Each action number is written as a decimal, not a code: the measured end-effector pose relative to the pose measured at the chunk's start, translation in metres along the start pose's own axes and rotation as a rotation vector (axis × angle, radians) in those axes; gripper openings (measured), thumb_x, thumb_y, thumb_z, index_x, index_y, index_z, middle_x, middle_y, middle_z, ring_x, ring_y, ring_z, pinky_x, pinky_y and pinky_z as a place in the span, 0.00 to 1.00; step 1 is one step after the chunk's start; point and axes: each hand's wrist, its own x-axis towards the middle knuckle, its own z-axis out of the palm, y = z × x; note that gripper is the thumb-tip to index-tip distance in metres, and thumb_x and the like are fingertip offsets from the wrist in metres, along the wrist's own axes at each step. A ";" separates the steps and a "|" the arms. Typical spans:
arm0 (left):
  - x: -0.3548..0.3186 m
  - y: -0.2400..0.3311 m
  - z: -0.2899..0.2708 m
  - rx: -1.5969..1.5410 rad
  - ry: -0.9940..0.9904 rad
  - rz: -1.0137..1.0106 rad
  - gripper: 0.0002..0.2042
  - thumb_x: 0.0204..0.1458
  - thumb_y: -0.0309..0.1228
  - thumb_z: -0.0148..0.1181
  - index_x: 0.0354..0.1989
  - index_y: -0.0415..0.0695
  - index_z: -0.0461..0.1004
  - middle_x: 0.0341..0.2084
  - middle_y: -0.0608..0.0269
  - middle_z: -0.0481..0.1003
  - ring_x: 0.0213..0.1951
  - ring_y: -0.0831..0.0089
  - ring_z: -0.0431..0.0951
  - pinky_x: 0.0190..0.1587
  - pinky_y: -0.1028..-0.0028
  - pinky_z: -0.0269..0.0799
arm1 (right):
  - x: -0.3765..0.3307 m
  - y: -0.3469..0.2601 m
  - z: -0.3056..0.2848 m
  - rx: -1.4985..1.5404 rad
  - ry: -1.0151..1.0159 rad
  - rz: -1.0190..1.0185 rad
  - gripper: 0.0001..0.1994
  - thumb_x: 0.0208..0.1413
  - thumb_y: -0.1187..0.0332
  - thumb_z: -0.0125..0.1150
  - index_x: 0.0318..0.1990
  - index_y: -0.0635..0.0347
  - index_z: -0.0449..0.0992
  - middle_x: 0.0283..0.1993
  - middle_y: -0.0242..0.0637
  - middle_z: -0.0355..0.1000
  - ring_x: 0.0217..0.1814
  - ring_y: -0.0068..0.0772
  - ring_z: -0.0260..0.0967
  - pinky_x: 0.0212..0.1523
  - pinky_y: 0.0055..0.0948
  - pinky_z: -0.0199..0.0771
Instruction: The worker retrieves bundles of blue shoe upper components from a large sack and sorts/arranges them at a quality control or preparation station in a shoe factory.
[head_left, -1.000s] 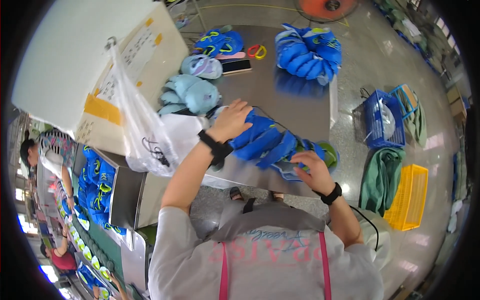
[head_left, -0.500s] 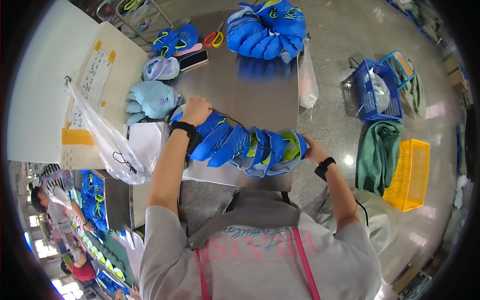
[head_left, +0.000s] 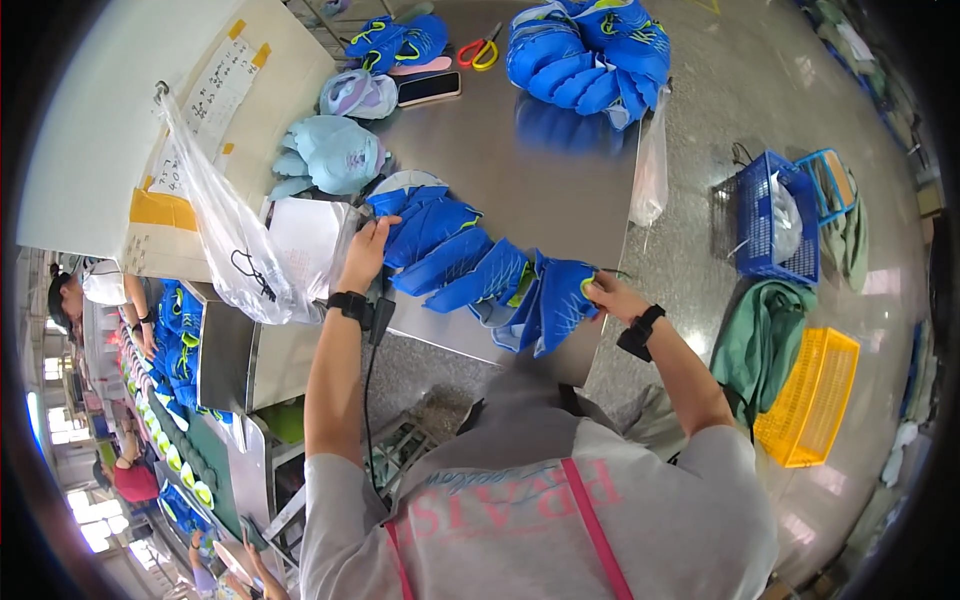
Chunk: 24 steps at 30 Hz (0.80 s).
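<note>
A row of blue shoe uppers (head_left: pixel 468 262) with lime lining lies overlapped across the near part of the metal table. At its left end, my left hand (head_left: pixel 370 250) is closed, with its fingertips on the edge of an upper. The thumb and fingers of my right hand (head_left: pixel 612 297) pinch the upper at the right end (head_left: pixel 562 290), which stands tilted with its blue side showing. Where my right fingertips press, a bit of lime shows. Both wrists wear black bands.
A ring of blue uppers (head_left: pixel 590 62) sits at the table's far right. Scissors (head_left: pixel 482 50), a phone (head_left: pixel 428 89) and pale blue pieces (head_left: pixel 335 155) lie along the back and left. Blue (head_left: pixel 775 225) and yellow (head_left: pixel 810 400) baskets stand on the floor. Co-workers are at far left.
My left hand has come down to the near edge of the row's left end. The right-end upper has turned from showing its lime lining to showing its blue side. The view has shifted.
</note>
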 end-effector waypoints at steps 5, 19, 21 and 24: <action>-0.040 -0.004 -0.007 0.039 0.224 0.269 0.16 0.59 0.38 0.38 0.36 0.44 0.73 0.26 0.57 0.69 0.28 0.65 0.68 0.33 0.68 0.65 | 0.027 -0.018 0.023 -0.851 0.091 -0.106 0.33 0.47 0.37 0.49 0.19 0.65 0.75 0.14 0.41 0.68 0.19 0.33 0.69 0.21 0.34 0.67; -0.251 0.061 0.077 -0.153 0.475 0.330 0.14 0.56 0.38 0.45 0.36 0.39 0.73 0.38 0.50 0.70 0.42 0.54 0.70 0.46 0.64 0.65 | 0.023 0.015 0.007 -0.415 0.093 -0.040 0.12 0.51 0.64 0.53 0.27 0.67 0.71 0.24 0.44 0.71 0.21 0.38 0.71 0.20 0.36 0.74; -0.262 0.065 0.086 -0.120 0.508 0.382 0.14 0.56 0.37 0.46 0.39 0.42 0.74 0.43 0.51 0.70 0.46 0.54 0.68 0.51 0.65 0.63 | 0.058 0.027 -0.049 -0.337 0.031 -0.043 0.08 0.50 0.68 0.51 0.27 0.64 0.69 0.25 0.43 0.70 0.26 0.40 0.71 0.25 0.37 0.75; -0.291 0.066 0.102 -0.032 0.726 0.371 0.12 0.55 0.36 0.48 0.36 0.44 0.75 0.42 0.55 0.70 0.47 0.56 0.64 0.52 0.63 0.59 | 0.046 0.011 -0.032 -0.134 -0.045 0.062 0.04 0.47 0.72 0.48 0.26 0.62 0.66 0.29 0.43 0.67 0.36 0.45 0.69 0.37 0.47 0.73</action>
